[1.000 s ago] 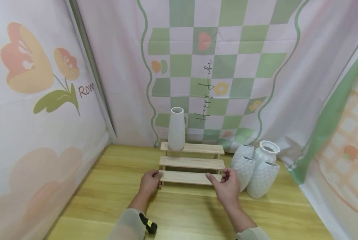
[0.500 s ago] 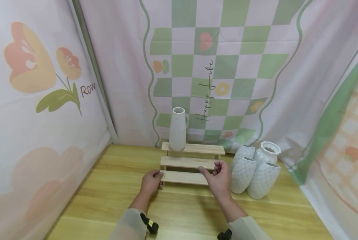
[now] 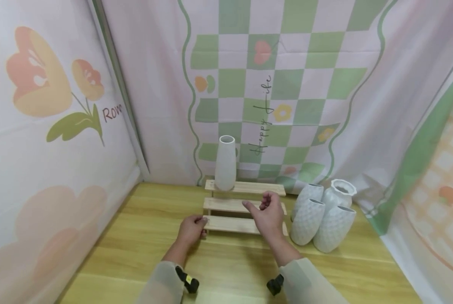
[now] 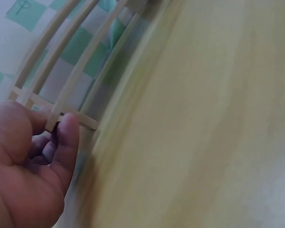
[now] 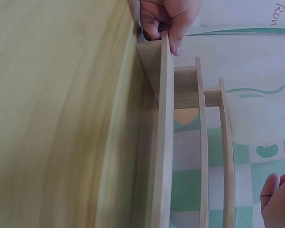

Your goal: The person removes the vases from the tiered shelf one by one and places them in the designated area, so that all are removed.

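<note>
A three-tier wooden display stand (image 3: 231, 224) stands on the table. My left hand (image 3: 190, 231) pinches the left end of its lowest board between thumb and fingers; the left wrist view shows this hand (image 4: 33, 166) on the board's end. My right hand (image 3: 269, 216) is raised over the stand's right half, thumb apart from loosely bent fingers, holding nothing. In the right wrist view only part of the right hand (image 5: 279, 202) shows, apart from the boards. A tall white vase (image 3: 225, 166) stands upright on the left of the top board.
To the right of the stand, several white vases are grouped on the wood-grain table (image 3: 135, 249): textured ones with slanted mouths (image 3: 333, 230) and one with a scalloped rim (image 3: 340, 192). Printed curtains (image 3: 165, 97) hang behind and at both sides.
My right hand has left the right end of the lowest board and moved left and up over the stand. The left hand keeps its pinch, and the stand and vases look unmoved.
</note>
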{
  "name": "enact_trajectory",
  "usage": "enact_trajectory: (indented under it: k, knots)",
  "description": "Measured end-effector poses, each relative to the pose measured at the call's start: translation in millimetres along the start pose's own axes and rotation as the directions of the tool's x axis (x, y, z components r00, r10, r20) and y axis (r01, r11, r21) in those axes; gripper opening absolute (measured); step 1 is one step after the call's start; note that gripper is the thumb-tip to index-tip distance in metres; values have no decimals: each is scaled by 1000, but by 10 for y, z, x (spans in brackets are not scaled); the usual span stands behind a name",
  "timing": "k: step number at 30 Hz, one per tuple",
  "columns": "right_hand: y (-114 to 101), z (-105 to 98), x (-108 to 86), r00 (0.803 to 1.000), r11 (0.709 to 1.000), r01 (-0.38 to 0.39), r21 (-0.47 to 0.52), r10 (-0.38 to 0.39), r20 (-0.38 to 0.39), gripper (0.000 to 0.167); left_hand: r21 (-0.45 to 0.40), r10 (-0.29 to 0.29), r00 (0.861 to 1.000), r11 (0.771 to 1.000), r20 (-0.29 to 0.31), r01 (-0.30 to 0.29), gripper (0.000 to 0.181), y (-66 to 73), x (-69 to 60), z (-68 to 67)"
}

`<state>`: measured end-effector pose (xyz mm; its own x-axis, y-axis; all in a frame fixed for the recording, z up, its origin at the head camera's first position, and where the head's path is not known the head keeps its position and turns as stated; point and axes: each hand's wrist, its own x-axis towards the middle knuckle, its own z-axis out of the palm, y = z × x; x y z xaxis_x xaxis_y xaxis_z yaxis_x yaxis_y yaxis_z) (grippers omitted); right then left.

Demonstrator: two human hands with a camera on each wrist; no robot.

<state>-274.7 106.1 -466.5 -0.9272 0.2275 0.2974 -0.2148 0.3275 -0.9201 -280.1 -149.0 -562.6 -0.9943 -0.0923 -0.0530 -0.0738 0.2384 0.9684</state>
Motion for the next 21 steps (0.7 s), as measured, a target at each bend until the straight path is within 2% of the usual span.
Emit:
enact_trajectory:
  k: [4, 12, 21]
  knots:
    - [-36, 51, 38, 1000, 1000, 14, -4, -14, 4, 63, 30, 0, 1000, 1000, 16, 0, 48, -8, 17, -25]
    - [-80, 116, 117, 999, 998, 45, -45, -44, 10, 61, 42, -15, 1000, 999, 10, 14, 49, -2, 34, -17]
    - [-88, 195, 194, 998, 999, 36, 0, -36, 42, 63, 49, -9, 1000, 999, 6, 9, 46, -1, 51, 11]
